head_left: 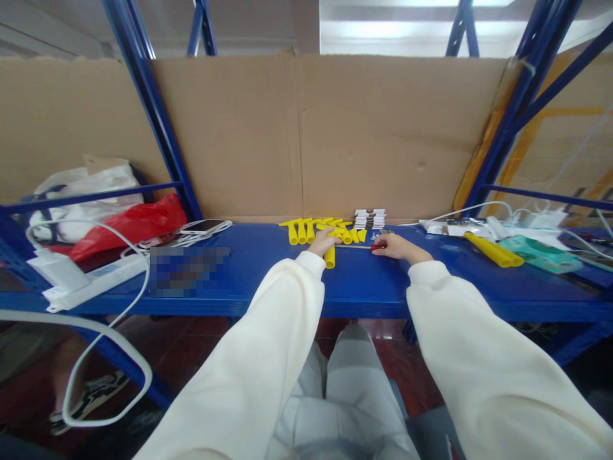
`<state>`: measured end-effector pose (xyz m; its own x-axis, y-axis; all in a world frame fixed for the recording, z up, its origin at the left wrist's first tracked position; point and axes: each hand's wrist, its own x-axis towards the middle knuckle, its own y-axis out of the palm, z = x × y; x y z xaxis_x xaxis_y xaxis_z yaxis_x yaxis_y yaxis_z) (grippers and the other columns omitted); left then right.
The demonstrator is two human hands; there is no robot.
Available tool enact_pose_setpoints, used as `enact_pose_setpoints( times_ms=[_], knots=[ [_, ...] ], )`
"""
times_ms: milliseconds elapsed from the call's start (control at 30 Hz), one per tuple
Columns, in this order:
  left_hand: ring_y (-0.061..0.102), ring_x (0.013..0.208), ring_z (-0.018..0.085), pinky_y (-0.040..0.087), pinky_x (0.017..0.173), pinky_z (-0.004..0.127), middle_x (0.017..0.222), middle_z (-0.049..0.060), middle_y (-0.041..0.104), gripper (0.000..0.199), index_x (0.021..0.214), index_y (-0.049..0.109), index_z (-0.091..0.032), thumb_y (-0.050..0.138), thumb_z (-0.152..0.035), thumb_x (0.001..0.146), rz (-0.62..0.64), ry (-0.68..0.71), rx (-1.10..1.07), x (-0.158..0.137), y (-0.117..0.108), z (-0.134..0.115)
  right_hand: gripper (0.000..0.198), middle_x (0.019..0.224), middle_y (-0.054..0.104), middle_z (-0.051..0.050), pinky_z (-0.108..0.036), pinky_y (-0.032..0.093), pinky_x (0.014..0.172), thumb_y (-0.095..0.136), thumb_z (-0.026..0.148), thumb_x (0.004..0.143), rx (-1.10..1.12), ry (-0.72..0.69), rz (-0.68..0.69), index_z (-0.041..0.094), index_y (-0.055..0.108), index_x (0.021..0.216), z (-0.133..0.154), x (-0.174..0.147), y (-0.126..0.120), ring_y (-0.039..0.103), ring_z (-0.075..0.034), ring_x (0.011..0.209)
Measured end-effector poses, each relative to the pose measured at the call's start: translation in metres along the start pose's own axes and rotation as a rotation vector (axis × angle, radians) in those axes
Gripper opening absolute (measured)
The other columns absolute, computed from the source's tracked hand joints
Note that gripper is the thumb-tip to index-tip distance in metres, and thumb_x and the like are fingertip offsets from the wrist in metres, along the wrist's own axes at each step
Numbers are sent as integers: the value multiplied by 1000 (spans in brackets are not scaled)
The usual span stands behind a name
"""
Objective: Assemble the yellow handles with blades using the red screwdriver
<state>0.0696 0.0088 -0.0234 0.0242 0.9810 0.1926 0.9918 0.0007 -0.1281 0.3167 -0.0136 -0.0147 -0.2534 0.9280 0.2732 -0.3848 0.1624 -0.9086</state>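
My left hand [324, 242] is closed around a yellow plastic piece with a tube-like handle [330, 258] that points toward me. My right hand [396, 246] grips the red handle of a screwdriver [357, 247], its thin shaft lying level and aimed left at that yellow piece. Whether the tip touches the piece is too small to tell. Just behind my left hand stand several similar yellow T-shaped pieces [301, 231] in a row. Short yellow parts [358, 236] lie between my hands, with small metallic bits [375, 235] beside them.
A stack of small white-and-brown pieces [370, 219] stands against the cardboard wall [306, 140]. On the right lie a yellow tube [495, 250] and a green packet [541, 253]. A white power strip [103, 281], a phone [204, 226] and a red bag [131, 227] are left.
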Motion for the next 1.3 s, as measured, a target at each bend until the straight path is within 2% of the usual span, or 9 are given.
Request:
enact_pose_setpoints(
  times_ms=[200,400,667,767,900,1033,1133,1300],
  knots=[
    [58,130,30,44,109,37,141,17,62,58,125,68,-13,73,-8,68,1,-59,78,-6,1,-9,9,82,76,-6,-30,56,70,76,28,78,8,-19,-37,21,73,81,-3,1,1,69,-21,75],
    [58,130,29,43,112,36,136,14,65,48,114,74,-15,74,-5,67,-20,-41,33,-9,0,-10,10,86,76,-6,-31,56,74,74,28,79,4,-4,-56,21,72,86,-4,1,2,70,-21,80],
    [62,127,28,45,110,34,131,18,68,43,113,74,-10,68,-1,71,-70,-27,51,-7,2,-9,16,96,77,-8,-34,56,83,74,35,81,-26,33,-129,23,73,91,-11,8,6,70,-23,89],
    [63,125,28,45,108,34,126,16,71,40,105,76,-11,68,1,68,-93,-28,41,-4,1,-5,15,94,78,-7,-35,56,85,74,32,80,18,51,-208,23,72,91,-14,12,7,71,-23,89],
    [65,122,28,46,107,34,120,15,74,37,97,77,-12,67,1,65,-134,-29,50,1,0,1,12,93,78,-8,-36,56,86,65,23,82,139,67,-398,20,72,90,-11,19,1,71,-23,88],
    [68,115,30,47,105,38,112,15,77,31,93,77,-14,70,-5,65,-191,2,-1,5,0,7,16,93,78,-11,-35,56,85,59,14,79,242,177,-512,15,72,88,-6,29,-9,72,-23,86],
    [68,113,30,48,105,40,107,13,78,30,95,78,-15,70,-7,67,-221,38,-50,8,0,10,19,93,78,-12,-33,55,84,58,9,76,242,298,-518,14,73,87,-6,40,-14,72,-23,88],
    [70,110,29,50,104,41,102,12,78,29,93,77,-15,68,-8,67,-234,55,-117,12,-3,13,18,92,78,-12,-33,53,88,61,6,74,118,458,-498,16,73,83,-8,59,-19,72,-27,97]
  ],
)
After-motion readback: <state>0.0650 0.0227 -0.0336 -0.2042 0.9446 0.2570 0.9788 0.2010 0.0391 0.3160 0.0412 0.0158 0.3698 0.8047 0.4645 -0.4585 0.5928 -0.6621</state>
